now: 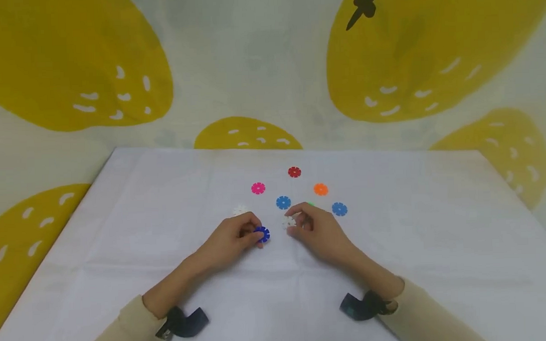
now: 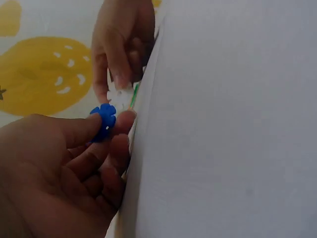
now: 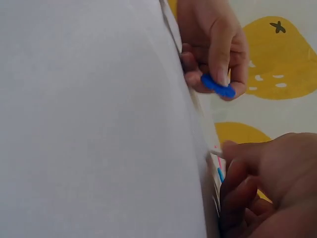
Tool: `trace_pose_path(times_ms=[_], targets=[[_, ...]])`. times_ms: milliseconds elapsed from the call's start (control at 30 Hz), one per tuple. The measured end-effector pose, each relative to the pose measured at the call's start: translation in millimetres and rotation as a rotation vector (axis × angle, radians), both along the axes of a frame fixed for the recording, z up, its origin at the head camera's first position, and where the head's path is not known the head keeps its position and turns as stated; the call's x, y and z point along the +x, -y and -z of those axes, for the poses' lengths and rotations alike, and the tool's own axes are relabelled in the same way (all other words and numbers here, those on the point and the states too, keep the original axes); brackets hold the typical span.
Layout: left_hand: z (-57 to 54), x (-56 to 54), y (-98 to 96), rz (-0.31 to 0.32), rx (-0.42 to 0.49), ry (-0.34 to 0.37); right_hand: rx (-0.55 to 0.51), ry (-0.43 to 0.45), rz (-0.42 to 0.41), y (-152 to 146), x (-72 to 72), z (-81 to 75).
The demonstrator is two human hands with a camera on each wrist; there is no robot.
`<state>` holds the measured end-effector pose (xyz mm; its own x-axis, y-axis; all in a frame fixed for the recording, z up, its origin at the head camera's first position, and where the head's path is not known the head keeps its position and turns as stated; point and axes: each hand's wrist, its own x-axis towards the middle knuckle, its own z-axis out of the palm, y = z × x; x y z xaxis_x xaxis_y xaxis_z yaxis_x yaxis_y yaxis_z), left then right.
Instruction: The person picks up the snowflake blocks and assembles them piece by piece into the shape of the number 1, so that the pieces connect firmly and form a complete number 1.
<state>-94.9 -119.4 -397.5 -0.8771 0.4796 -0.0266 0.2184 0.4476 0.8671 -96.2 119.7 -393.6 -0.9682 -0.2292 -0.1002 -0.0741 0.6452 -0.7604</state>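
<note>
My left hand [image 1: 233, 238] pinches a dark blue notched disc [image 1: 262, 234] between thumb and fingers, its slotted edge pointing toward the other hand. A short gap to the right, my right hand [image 1: 319, 232] pinches a white notched disc [image 1: 288, 222] by its edge. In the left wrist view the blue disc [image 2: 104, 122] overlaps the white disc [image 2: 120, 97]. The right wrist view shows the blue disc [image 3: 218, 86] nearly edge-on under the left thumb. Just beyond the right fingers, a green disc [image 1: 311, 205] is mostly hidden.
On the white-covered table [image 1: 121, 211] lie a red disc [image 1: 294, 172], a pink disc [image 1: 258, 188], an orange disc [image 1: 321, 189], a blue disc [image 1: 283, 203] and another blue disc [image 1: 339, 209]. A white disc [image 1: 240, 210] lies behind the left hand. A lemon-patterned cloth [image 1: 251, 66] hangs behind.
</note>
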Motion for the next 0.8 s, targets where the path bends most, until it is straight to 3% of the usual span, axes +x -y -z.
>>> trace_pose_path(times_ms=[133, 267, 500, 667, 800], targets=[[-7.8, -7.7, -3.8, 0.031, 0.029, 0.099, -0.142, 0.097, 0.018, -5, 0.5, -3.5], [-5.0, -11.6, -16.5, 0.076, 0.083, 0.064, -0.237, 0.172, 0.013, -8, 1.6, -5.5], [13.2, -11.6, -22.6, 0.017, 0.184, 0.046, -0.364, 0.274, 0.067, -16, 0.7, -0.7], [17.8, -11.1, -23.0, 0.071, 0.175, -0.069, -0.438, 0.274, 0.0, -18, 0.8, 1.0], [17.8, -9.6, -21.5, 0.055, 0.155, -0.143, -0.431, 0.242, -0.049, -16, 0.8, 1.8]])
